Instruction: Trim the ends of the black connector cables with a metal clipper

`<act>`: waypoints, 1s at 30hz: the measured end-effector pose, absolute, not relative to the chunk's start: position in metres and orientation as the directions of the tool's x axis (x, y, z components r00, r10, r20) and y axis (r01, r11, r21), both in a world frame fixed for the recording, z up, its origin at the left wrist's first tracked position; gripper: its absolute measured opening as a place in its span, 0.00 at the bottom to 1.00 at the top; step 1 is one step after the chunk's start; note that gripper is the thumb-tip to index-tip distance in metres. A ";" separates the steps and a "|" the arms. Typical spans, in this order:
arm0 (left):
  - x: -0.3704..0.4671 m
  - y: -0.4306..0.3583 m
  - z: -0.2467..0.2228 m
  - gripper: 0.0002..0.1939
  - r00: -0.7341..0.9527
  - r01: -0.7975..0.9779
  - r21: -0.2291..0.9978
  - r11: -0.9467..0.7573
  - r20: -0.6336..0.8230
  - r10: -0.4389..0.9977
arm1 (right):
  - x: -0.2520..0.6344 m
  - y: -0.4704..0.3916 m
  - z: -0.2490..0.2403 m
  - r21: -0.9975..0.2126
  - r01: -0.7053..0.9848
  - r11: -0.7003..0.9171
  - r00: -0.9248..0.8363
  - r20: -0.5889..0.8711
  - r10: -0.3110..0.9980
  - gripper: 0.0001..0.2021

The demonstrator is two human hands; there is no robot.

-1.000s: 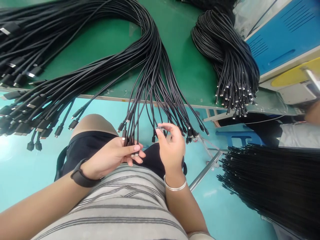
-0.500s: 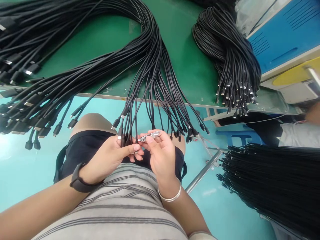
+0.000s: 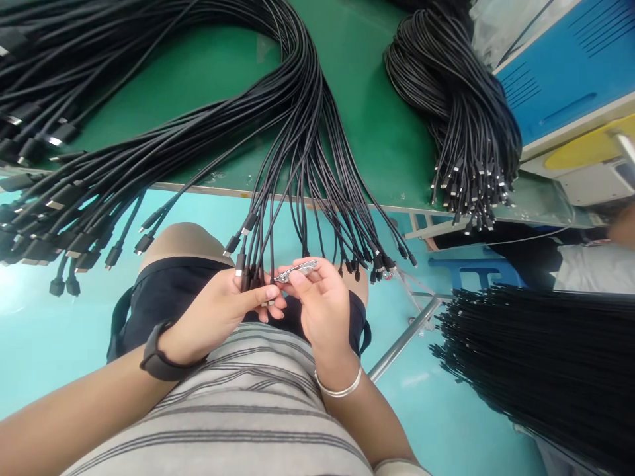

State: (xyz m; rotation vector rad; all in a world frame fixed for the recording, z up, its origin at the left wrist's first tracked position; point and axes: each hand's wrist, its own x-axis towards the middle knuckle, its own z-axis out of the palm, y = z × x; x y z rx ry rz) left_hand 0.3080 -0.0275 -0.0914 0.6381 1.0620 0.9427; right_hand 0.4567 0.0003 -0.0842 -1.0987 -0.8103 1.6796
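My left hand (image 3: 232, 305) is closed around several black cable ends, thumb pressed on top, with connectors (image 3: 247, 281) showing between its fingers. In my right hand (image 3: 321, 297) is a small silver nail clipper (image 3: 296, 271), pinched between thumb and fingers. Its tip meets one of the held cable ends beside my left thumb; the exact contact is too small to make out. These cables come from a black cable bundle (image 3: 302, 112) that drapes over the table's front edge. More loose cable ends (image 3: 374, 261) hang just right of my right hand.
Another part of the bundle, with larger plugs (image 3: 84, 244), overhangs at left. A coiled cable bundle (image 3: 456, 106) lies on the green table (image 3: 357, 112) at right. Nearer stands a thick mass of black cables (image 3: 536, 350) by a metal bar (image 3: 407, 340). A blue stool (image 3: 466, 272) is behind.
Both hands stay almost where they were, holding the same things. The clipper has tilted very slightly at the cable end; the whole view has shifted a little.
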 end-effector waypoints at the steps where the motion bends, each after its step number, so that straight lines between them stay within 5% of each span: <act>1: 0.308 -0.028 -0.091 0.09 0.181 -0.329 0.815 0.477 -0.441 0.879 | 0.456 0.000 -0.084 -0.878 -0.343 -0.335 -0.153 -0.299 0.942 0.07; 30: 0.310 -0.027 -0.090 0.09 0.109 -0.240 0.827 0.509 -0.498 0.860 | 0.451 -0.009 -0.076 -0.912 -0.277 -0.303 -0.113 -0.282 0.953 0.05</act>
